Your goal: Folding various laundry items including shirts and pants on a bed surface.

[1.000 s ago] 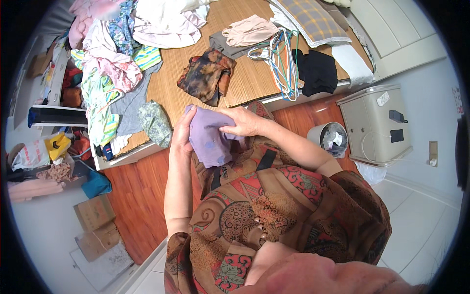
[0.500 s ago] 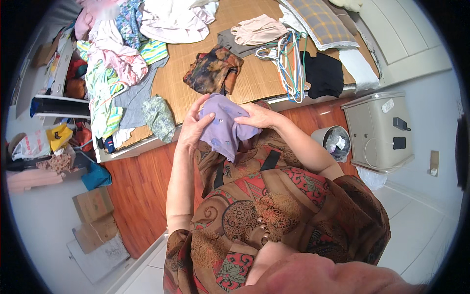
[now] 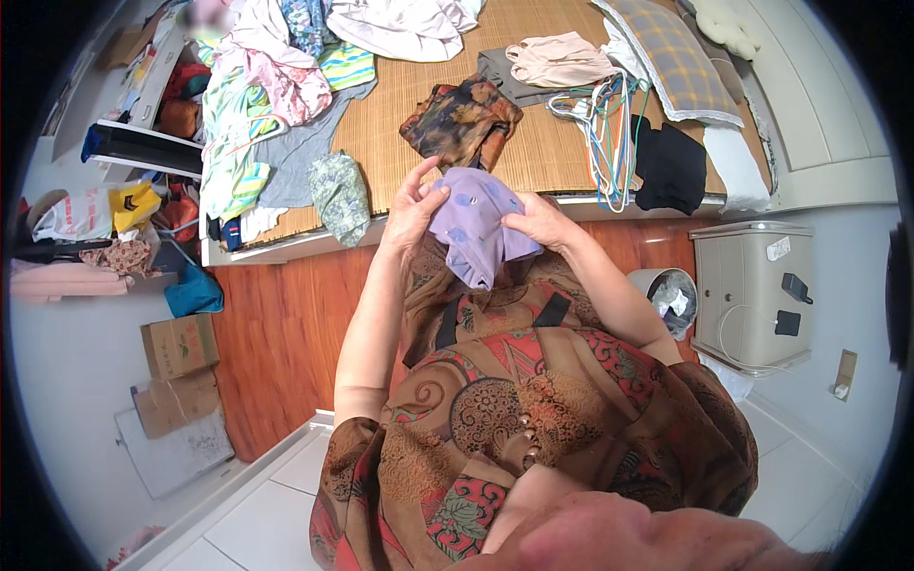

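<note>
A light purple cloth [image 3: 476, 224] with darker purple spots, folded small, is held up in front of my body. At its left edge my left hand [image 3: 414, 211] grips it, thumb over the near face and index finger raised off it. Opposite, my right hand [image 3: 543, 226] pinches the right edge, thumb on top and the other fingers hidden behind. A corner of the cloth hangs down toward my lap. Just beyond, a folded dark brown and orange patterned garment [image 3: 462, 124] lies on the bed mat [image 3: 409, 71].
Piled clothes [image 3: 286, 81] cover the bed's left side, near a rolled green floral cloth [image 3: 339, 195]. Several hangers [image 3: 609, 143] lie right, beside black folded cloth [image 3: 669, 167] and a plaid pillow [image 3: 671, 57]. A bin [image 3: 672, 303] and beige cabinet [image 3: 752, 285] stand right; cardboard boxes [image 3: 179, 347] left.
The view has shifted, so the bed appears farther right. Both hands still hold the purple cloth, which now shows a flatter, spotted face. My left index finger has lifted away from it.
</note>
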Action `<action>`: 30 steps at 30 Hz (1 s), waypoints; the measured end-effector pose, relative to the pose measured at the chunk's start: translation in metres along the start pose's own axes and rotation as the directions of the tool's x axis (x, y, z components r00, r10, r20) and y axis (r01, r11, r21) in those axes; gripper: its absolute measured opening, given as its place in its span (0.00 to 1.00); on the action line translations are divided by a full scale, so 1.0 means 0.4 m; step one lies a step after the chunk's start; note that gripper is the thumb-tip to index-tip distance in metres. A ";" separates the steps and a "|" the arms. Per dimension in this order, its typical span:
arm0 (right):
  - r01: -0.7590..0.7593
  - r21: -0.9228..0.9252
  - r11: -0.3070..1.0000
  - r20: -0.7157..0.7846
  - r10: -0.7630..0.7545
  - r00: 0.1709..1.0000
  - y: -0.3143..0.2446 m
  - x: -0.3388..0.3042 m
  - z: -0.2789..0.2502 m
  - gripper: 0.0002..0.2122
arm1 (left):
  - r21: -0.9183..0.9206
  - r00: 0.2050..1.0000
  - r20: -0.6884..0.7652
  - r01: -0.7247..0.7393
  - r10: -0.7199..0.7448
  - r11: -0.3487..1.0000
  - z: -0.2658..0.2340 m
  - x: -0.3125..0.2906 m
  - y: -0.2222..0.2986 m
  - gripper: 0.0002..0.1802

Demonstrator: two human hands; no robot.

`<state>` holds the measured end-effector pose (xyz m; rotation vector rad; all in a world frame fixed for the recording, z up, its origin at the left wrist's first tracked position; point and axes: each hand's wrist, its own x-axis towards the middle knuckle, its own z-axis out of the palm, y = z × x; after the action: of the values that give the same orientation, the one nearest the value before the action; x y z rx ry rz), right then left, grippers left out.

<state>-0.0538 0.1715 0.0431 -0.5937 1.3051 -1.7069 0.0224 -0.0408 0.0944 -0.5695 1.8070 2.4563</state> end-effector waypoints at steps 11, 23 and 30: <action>-0.075 -0.215 0.974 -0.405 -0.020 0.914 0.049 0.045 -0.008 0.16 | 0.073 0.972 -0.209 0.128 -0.110 0.989 0.011 -0.019 -0.098 0.40; 0.055 0.307 0.950 -0.159 -0.005 0.987 0.000 0.008 0.034 0.19 | -0.323 0.958 0.023 0.278 -0.286 0.905 0.058 -0.018 -0.111 0.34; 0.134 0.316 0.939 -0.191 -0.075 0.979 0.007 -0.003 0.023 0.20 | -0.292 0.981 -0.105 0.124 -0.161 0.948 0.072 0.010 -0.109 0.32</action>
<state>-0.0449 0.1675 0.0439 -0.3270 1.0880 -2.0499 0.0215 -0.0007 0.0607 -0.8602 1.3952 2.6489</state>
